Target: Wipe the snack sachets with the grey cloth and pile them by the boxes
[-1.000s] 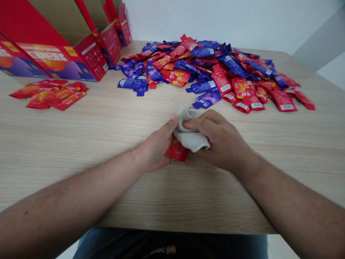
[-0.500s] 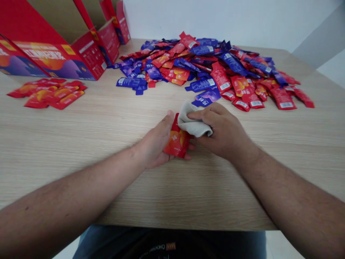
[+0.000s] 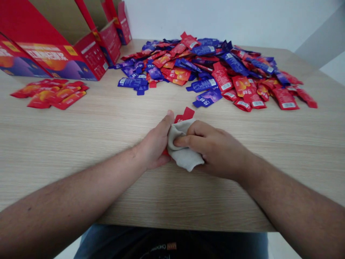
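Observation:
Low over the middle of the table, my left hand (image 3: pixel 157 144) holds a red sachet (image 3: pixel 188 113), its thumb along the left edge. Only the sachet's capped top end and a sliver low on its left side show. My right hand (image 3: pixel 215 149) grips a pale grey cloth (image 3: pixel 185 156), with fingers pressed into its folds. The cloth lies against the sachet's face and covers most of it. Just beyond the hands is a purple sachet (image 3: pixel 208 97), at the near edge of a large pile of red and purple sachets (image 3: pixel 178 75).
At the left lies a small group of red sachets (image 3: pixel 44 96). Behind it stand open red cardboard boxes (image 3: pixel 91 57) in a row. The wooden table (image 3: pixel 81 133) meets a white wall (image 3: pixel 242 21) at the back; its front edge is near my lap.
My right hand has moved the cloth down and left across the sachet, from its upper part to its lower part. The sachet's top end now shows. My left hand has stayed in place.

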`<move>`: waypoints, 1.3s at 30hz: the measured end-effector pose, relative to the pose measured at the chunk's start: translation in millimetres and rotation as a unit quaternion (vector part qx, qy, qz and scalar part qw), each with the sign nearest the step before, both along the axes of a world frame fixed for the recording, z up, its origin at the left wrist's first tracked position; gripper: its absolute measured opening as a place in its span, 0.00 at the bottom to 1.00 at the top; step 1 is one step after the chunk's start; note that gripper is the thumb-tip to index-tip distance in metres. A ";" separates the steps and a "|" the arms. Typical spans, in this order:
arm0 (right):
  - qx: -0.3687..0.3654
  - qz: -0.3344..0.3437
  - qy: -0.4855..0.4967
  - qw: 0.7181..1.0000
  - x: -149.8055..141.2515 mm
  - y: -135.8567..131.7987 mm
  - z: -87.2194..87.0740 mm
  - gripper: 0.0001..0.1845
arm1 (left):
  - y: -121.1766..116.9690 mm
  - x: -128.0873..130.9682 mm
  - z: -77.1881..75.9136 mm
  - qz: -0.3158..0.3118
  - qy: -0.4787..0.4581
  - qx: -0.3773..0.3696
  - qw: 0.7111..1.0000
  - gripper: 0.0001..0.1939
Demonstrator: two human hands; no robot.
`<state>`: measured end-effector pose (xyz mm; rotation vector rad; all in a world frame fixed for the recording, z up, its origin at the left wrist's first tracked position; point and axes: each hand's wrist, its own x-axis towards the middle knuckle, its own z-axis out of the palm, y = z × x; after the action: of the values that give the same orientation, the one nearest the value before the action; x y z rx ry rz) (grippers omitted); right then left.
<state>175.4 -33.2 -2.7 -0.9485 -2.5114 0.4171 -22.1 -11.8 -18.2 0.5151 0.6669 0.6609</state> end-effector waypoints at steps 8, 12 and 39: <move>0.020 -0.014 -0.013 1.000 -0.6 -1.7 2.3 0.24 | -0.2 1.5 2.4 0.003 0.006 0.011 1.000 0.41; 0.023 -0.023 -0.008 0.999 -0.5 -1.5 0.6 0.24 | -0.7 2.0 4.4 0.016 0.002 0.009 1.000 0.41; -0.011 0.016 -0.010 1.000 8.2 8.9 -6.7 0.24 | 7.0 4.0 11.4 0.103 -0.016 -0.010 0.995 0.30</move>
<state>183.6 -24.3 -9.4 -0.9259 -2.5485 0.4477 -18.0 -4.8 -6.8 0.4198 0.7009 0.8538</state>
